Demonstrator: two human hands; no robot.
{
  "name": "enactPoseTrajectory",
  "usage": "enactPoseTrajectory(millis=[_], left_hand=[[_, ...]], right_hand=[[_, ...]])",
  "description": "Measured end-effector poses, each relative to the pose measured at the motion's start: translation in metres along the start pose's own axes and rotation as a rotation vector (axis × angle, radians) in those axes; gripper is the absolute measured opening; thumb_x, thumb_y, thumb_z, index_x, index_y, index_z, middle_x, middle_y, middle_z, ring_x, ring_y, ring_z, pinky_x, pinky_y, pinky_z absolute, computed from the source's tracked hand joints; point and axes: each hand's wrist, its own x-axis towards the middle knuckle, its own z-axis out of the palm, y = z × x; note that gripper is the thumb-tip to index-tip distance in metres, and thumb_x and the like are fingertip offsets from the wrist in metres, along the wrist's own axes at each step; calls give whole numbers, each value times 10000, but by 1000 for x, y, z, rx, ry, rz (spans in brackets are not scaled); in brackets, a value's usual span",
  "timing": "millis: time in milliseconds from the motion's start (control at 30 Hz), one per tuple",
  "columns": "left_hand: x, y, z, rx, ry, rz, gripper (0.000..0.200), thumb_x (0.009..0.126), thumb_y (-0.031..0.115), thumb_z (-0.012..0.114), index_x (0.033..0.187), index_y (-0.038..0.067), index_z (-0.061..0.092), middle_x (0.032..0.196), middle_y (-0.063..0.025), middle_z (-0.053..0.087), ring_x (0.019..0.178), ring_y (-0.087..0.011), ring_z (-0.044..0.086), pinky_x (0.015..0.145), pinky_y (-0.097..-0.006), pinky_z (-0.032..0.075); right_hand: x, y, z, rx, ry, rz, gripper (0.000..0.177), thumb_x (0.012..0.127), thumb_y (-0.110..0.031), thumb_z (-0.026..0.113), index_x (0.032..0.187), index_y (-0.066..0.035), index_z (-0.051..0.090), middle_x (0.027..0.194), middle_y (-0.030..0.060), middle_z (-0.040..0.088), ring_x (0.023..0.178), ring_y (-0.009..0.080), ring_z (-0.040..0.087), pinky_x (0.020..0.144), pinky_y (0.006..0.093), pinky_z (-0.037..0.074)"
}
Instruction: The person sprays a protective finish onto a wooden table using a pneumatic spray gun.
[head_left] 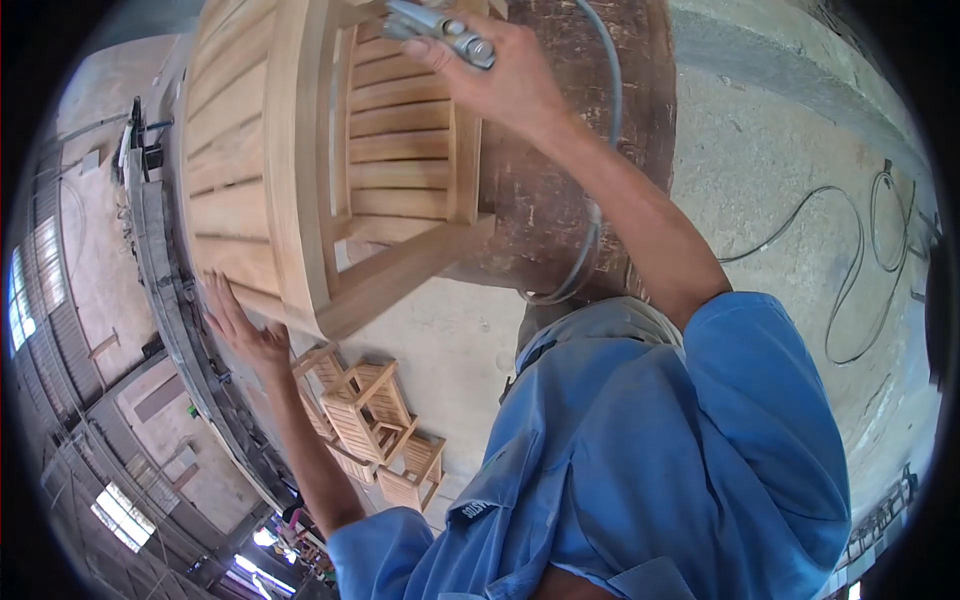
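A pale slatted wooden chair frame lies on a dark, worn wooden bench. My left hand rests flat, fingers spread, against the frame's lower left edge. My right hand is raised over the slats and grips a grey metal air tool, whose tip is at the frame's upper part. A grey hose runs from the tool down past my forearm. My blue sleeves and shirt fill the lower part of the view.
Several more slatted wooden chairs are stacked on the concrete floor below the bench. Black cables loop across the floor at right. A long metal rail and workshop walls with windows are at left.
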Motion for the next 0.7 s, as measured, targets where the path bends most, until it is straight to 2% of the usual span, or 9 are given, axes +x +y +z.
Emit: enactPoseTrajectory(millis=[200,300,367,400,500,533,567,633,700], left_hand=[[23,-46,12,-94,-64,160,939,863,718,456,1485,25,336,1490,-180,421,1391,-368,377,1115,-511,277],[38,-51,15,-167,-96,177,850,882,520,616,1485,1,317,1497,-196,400,1384,-397,368,1105,-460,323],[34,-62,30,-206,-52,178,770,904,330,676,1480,-24,307,1499,-236,376,1376,-399,379,1105,-424,339],[19,-64,46,-316,-12,83,758,908,302,672,1477,-35,303,1495,-249,374,1375,-392,383,1106,-425,339],[-71,-53,136,-518,44,-239,704,923,214,658,1453,-86,304,1470,-294,381,1352,-366,420,1106,-417,348],[-109,-13,152,-584,-97,-533,663,942,229,638,1431,-97,331,1451,-305,396,1327,-367,447,1104,-414,353],[-184,-20,228,-807,-271,-691,656,960,293,606,1432,-80,343,1450,-276,415,1312,-369,457,1101,-427,356],[-306,42,264,-1292,-771,-740,685,945,404,574,1497,81,327,1463,-94,441,1248,-245,489,951,-432,481],[-345,140,237,-1393,-1176,-970,684,963,463,523,1532,194,257,1539,-86,323,1317,-317,428,944,-620,428]], right_hand=[[-82,43,-15,-48,-104,118,486,865,-487,663,1139,-88,711,746,111,676,705,188,657,690,346,521],[-150,44,-35,-2,-265,414,454,903,-429,657,1191,-80,686,726,28,626,704,107,580,693,284,495],[-195,44,-35,177,-206,399,416,932,-420,623,1164,-76,660,738,-8,615,681,64,555,596,238,445],[-218,43,-34,263,-179,387,399,947,-415,606,1150,-75,646,744,-26,609,670,43,542,547,215,420],[-278,40,-37,322,-72,408,500,936,-363,648,1292,-16,596,864,-21,626,778,84,561,733,260,478],[-294,39,-34,307,-54,384,500,937,-365,648,1294,-19,596,875,-18,625,795,81,558,746,259,476],[-311,41,-34,292,-29,360,501,938,-367,648,1297,-22,596,886,-16,623,813,77,555,760,258,475],[-337,59,-30,314,-11,265,518,932,-374,658,1317,-35,586,977,16,655,914,92,568,850,272,471],[-355,71,-20,282,5,202,527,947,-359,634,1338,-14,560,911,27,640,846,110,578,809,294,488]])
